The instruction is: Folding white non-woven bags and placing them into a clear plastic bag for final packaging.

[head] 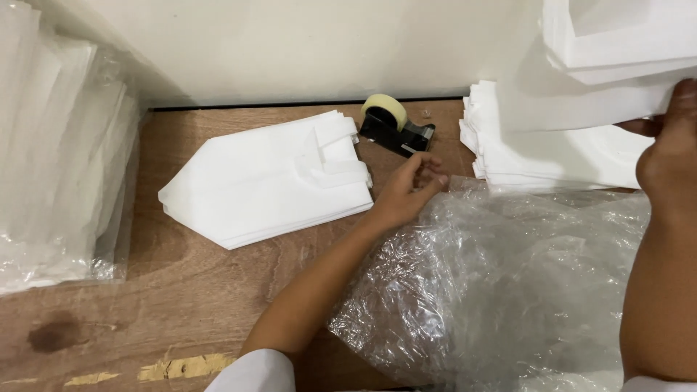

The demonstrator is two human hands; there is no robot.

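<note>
My left hand [408,190] rests on the wooden table [189,290] with fingers loosely apart, beside the edge of a folded stack of white bags [268,178] and just short of a black tape dispenser [396,125] with a yellowish roll. It holds nothing I can see. My right hand [671,141] is raised at the right edge, gripping a bundle of white bags [617,51] lifted above another stack of white bags [552,145]. A crumpled clear plastic wrap [501,290] lies under both forearms.
A plastic-wrapped pack of white bags [58,152] stands at the left edge. A pale wall [290,43] closes off the back of the table. Yellowish marks [181,366] show on the wood near the front.
</note>
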